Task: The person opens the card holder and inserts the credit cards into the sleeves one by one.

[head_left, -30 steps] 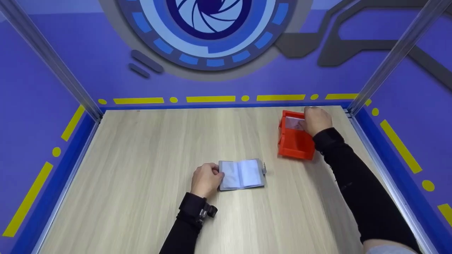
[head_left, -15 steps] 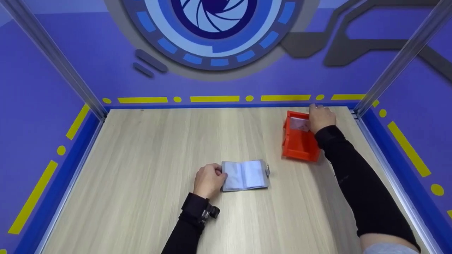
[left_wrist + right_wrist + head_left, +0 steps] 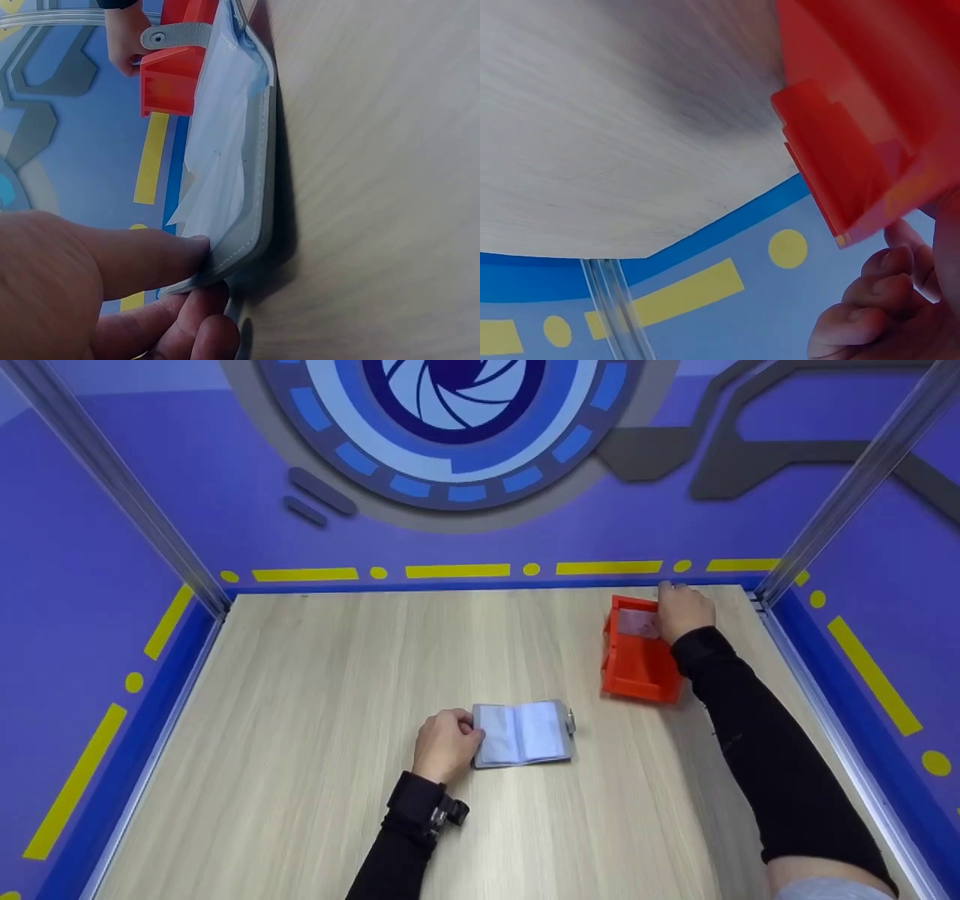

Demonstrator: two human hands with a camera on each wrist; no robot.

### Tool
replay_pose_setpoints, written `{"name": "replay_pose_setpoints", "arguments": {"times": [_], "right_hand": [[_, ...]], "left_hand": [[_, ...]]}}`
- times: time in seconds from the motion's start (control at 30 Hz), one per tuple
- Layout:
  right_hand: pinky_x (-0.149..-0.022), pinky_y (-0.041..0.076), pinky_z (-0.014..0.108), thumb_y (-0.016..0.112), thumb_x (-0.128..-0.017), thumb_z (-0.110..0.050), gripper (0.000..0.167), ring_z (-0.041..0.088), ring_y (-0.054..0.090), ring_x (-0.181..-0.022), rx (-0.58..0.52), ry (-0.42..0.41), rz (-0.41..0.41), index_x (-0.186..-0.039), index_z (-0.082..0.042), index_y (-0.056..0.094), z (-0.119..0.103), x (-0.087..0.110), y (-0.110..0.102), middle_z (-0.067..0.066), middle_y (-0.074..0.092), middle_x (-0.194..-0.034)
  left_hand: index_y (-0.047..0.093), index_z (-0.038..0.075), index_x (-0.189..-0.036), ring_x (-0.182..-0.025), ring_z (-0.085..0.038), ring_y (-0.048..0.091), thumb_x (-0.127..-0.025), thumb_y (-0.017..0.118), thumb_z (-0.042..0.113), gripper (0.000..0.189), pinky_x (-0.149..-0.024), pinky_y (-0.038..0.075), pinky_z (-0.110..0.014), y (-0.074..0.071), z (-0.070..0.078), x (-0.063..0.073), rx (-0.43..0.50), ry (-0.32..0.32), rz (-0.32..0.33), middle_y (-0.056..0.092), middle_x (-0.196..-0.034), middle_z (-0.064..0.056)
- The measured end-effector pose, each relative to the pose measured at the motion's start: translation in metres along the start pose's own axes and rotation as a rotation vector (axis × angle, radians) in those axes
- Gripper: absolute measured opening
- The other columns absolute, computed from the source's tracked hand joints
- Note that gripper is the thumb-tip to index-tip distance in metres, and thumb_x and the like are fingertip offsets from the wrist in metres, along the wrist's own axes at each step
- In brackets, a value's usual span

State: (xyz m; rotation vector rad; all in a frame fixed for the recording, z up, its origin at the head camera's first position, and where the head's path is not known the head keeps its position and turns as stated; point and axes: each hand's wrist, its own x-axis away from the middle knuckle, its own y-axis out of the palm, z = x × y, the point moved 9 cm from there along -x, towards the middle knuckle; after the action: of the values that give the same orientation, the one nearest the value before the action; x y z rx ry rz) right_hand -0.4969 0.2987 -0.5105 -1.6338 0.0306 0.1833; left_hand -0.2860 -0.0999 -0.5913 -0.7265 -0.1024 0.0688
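Note:
A small grey card holder [image 3: 523, 733] lies open on the table, showing white translucent sleeves [image 3: 220, 142]. My left hand [image 3: 445, 744] pinches its left edge, thumb on top and fingers underneath. A snap strap [image 3: 178, 36] sticks out from the opposite side. Toward the back right, my right hand [image 3: 685, 612] grips the far right corner of a red bin [image 3: 640, 690]. Its curled fingers [image 3: 870, 304] are outside the bin wall, while the thumb side reaches inside, beside a pale card [image 3: 637, 623] at the far end. The thumb tip is mostly hidden.
The wood-grain table [image 3: 337, 697] is enclosed by blue printed panels [image 3: 480, 540] at the back and both sides. A metal post [image 3: 847, 480] stands at the back right corner, close to the right hand.
The head view has shifted slightly, so everything appears a little farther right. My right thumb has drawn back a little from over the card. The left hand keeps its hold on the card holder.

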Motion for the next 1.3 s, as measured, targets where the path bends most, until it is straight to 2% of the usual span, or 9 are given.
{"name": "replay_pose_setpoints", "arguments": {"times": [0.2, 0.4, 0.57, 0.73, 0.87, 0.97, 1.03, 1.2, 1.3], "right_hand": [[-0.079, 0.062, 0.068, 0.074, -0.1, -0.007, 0.024, 0.053, 0.074, -0.093, 0.012, -0.037, 0.034, -0.116, 0.01, 0.07, -0.002, 0.001, -0.011, 0.035, 0.074, -0.105], [-0.081, 0.062, 0.069, 0.072, -0.101, -0.007, 0.023, 0.053, 0.075, -0.094, 0.034, -0.047, -0.008, -0.118, 0.009, 0.073, 0.0, 0.003, -0.013, 0.035, 0.074, -0.107], [-0.08, 0.062, 0.065, 0.078, -0.099, -0.011, 0.024, 0.049, 0.074, -0.091, 0.069, -0.112, -0.073, -0.114, 0.008, 0.074, -0.004, 0.009, -0.017, 0.032, 0.074, -0.103], [-0.081, 0.062, 0.062, 0.077, -0.1, -0.014, 0.026, 0.044, 0.073, -0.089, 0.074, -0.166, -0.153, -0.111, 0.009, 0.072, -0.013, 0.021, -0.035, 0.029, 0.073, -0.101], [-0.073, 0.06, 0.058, 0.071, -0.103, -0.014, 0.023, 0.04, 0.069, -0.079, 0.051, -0.16, -0.154, -0.103, 0.008, 0.07, -0.017, 0.028, -0.055, 0.026, 0.071, -0.093], [-0.065, 0.055, 0.052, 0.064, -0.106, -0.013, 0.022, 0.037, 0.064, -0.073, -0.021, -0.142, -0.145, -0.099, 0.007, 0.07, -0.019, 0.035, -0.063, 0.023, 0.068, -0.087], [-0.065, 0.052, 0.046, 0.061, -0.107, -0.012, 0.023, 0.034, 0.062, -0.073, -0.103, -0.128, -0.134, -0.099, 0.006, 0.072, -0.02, 0.04, -0.067, 0.022, 0.069, -0.088], [-0.064, 0.049, 0.035, 0.06, -0.11, -0.017, 0.026, 0.03, 0.063, -0.076, -0.354, -0.095, -0.084, -0.11, 0.003, 0.076, -0.029, 0.058, -0.075, 0.021, 0.073, -0.096], [-0.06, 0.047, 0.03, 0.06, -0.11, -0.022, 0.027, 0.028, 0.06, -0.074, -0.499, -0.062, -0.048, -0.11, -0.002, 0.077, -0.038, 0.071, -0.08, 0.017, 0.073, -0.095]], "left_hand": [[0.082, 0.008, -0.106, -0.073, -0.014, 0.061, -0.093, 0.081, 0.018, 0.016, -0.07, 0.048, -0.032, 0.0, 0.001, 0.0, 0.003, -0.012, -0.003, 0.071, -0.083, 0.002], [0.082, 0.007, -0.106, -0.074, -0.015, 0.061, -0.093, 0.08, 0.017, 0.017, -0.07, 0.047, -0.032, 0.003, 0.001, 0.001, 0.01, -0.012, -0.008, 0.071, -0.083, 0.002], [0.083, 0.007, -0.106, -0.072, -0.014, 0.06, -0.093, 0.081, 0.017, 0.017, -0.069, 0.047, -0.031, 0.005, 0.001, 0.002, 0.012, 0.0, -0.014, 0.071, -0.082, 0.002], [0.083, 0.008, -0.107, -0.074, -0.014, 0.062, -0.093, 0.08, 0.017, 0.017, -0.07, 0.048, -0.032, 0.003, 0.002, 0.0, 0.019, -0.002, -0.015, 0.072, -0.084, 0.002], [0.083, 0.008, -0.108, -0.075, -0.015, 0.062, -0.093, 0.08, 0.017, 0.018, -0.072, 0.049, -0.032, -0.001, 0.001, -0.001, 0.017, -0.006, -0.01, 0.072, -0.085, 0.001], [0.083, 0.008, -0.109, -0.075, -0.014, 0.062, -0.093, 0.08, 0.018, 0.019, -0.071, 0.048, -0.032, -0.002, 0.0, -0.001, 0.012, -0.006, -0.014, 0.072, -0.085, 0.001], [0.083, 0.008, -0.109, -0.074, -0.014, 0.061, -0.093, 0.081, 0.018, 0.018, -0.071, 0.047, -0.031, -0.001, 0.0, -0.001, 0.009, -0.005, -0.018, 0.072, -0.084, 0.001], [0.083, 0.008, -0.107, -0.073, -0.014, 0.061, -0.093, 0.081, 0.018, 0.017, -0.07, 0.046, -0.031, 0.0, -0.002, 0.0, 0.009, -0.011, -0.021, 0.071, -0.083, 0.002], [0.083, 0.008, -0.107, -0.073, -0.014, 0.061, -0.094, 0.081, 0.018, 0.016, -0.07, 0.047, -0.031, -0.001, -0.001, -0.001, 0.009, -0.011, -0.015, 0.072, -0.083, 0.002]]}}
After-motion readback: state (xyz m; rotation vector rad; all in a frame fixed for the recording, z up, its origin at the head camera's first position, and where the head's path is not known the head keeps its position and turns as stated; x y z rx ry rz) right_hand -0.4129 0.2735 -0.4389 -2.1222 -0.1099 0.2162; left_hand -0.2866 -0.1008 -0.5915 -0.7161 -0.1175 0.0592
